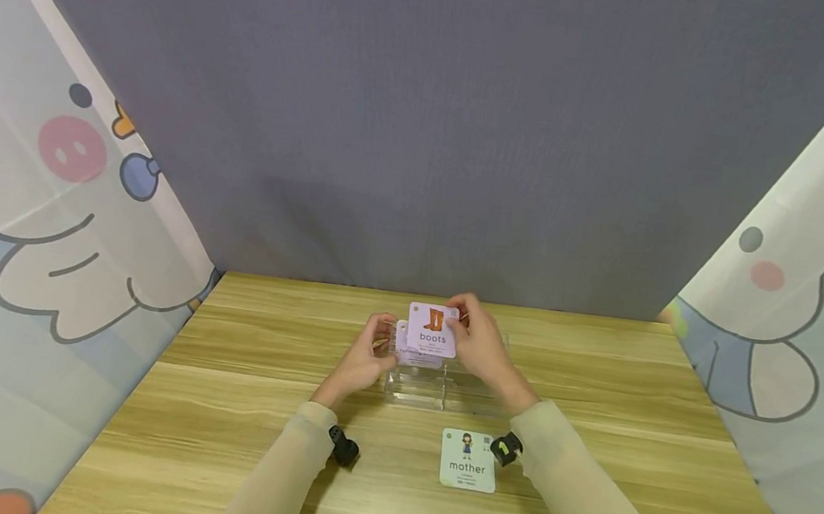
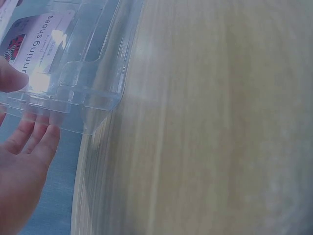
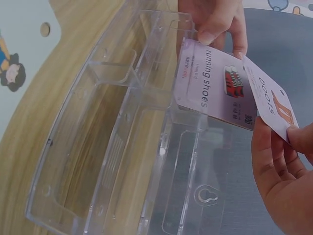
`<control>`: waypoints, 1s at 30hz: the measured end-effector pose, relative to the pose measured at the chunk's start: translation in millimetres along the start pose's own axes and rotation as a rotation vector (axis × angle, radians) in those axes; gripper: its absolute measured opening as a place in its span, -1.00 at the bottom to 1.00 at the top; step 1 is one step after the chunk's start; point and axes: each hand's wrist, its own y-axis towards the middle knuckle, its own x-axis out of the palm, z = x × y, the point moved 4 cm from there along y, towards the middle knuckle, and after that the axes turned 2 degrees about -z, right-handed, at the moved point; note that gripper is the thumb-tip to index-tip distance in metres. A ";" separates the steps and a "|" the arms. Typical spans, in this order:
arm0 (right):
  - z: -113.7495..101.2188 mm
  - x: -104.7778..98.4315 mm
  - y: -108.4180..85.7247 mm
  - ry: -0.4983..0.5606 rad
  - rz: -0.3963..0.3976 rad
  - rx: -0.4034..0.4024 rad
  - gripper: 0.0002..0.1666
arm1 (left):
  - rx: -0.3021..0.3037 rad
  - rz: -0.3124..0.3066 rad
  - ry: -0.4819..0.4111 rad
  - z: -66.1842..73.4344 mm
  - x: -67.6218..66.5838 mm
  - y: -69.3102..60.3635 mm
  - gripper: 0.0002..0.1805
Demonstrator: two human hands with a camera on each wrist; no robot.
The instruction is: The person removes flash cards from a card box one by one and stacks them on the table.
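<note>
A clear plastic card holder [image 1: 412,400] with tiered compartments stands on the table. My left hand [image 1: 365,361] grips its left side, thumb in front and fingers behind the clear wall, as the left wrist view shows. Beside that thumb, the lilac "running shoes" card [image 3: 210,83] leans in the rear left compartment. With thumb and fingers, my right hand [image 1: 481,344] pinches the right edge of a lilac "boots" card [image 1: 432,331]. In the head view this card partly covers the running shoes card, tilted in front of it.
A pale green "mother" card [image 1: 467,461] lies face up on the wooden table [image 1: 230,405], nearer the body than the holder and beside the right wrist. A grey panel [image 1: 436,167] rises behind the table, with cartoon-printed curtains [image 1: 26,267] at both sides.
</note>
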 end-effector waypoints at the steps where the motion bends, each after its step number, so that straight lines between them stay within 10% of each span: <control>1: -1.0 -0.9 -0.5 0.005 0.000 0.003 -0.74 | 0.001 -0.001 0.000 -0.1 0.0 0.1 -0.24; 15: -8.1 -13.5 -8.2 0.065 -0.025 0.041 -0.71 | -0.011 -0.011 0.006 0.5 -0.9 -0.7 -0.24; 30: -16.0 -23.5 -19.2 0.141 -0.038 0.039 -0.72 | 0.011 0.059 0.003 -34.0 -0.1 8.8 -0.25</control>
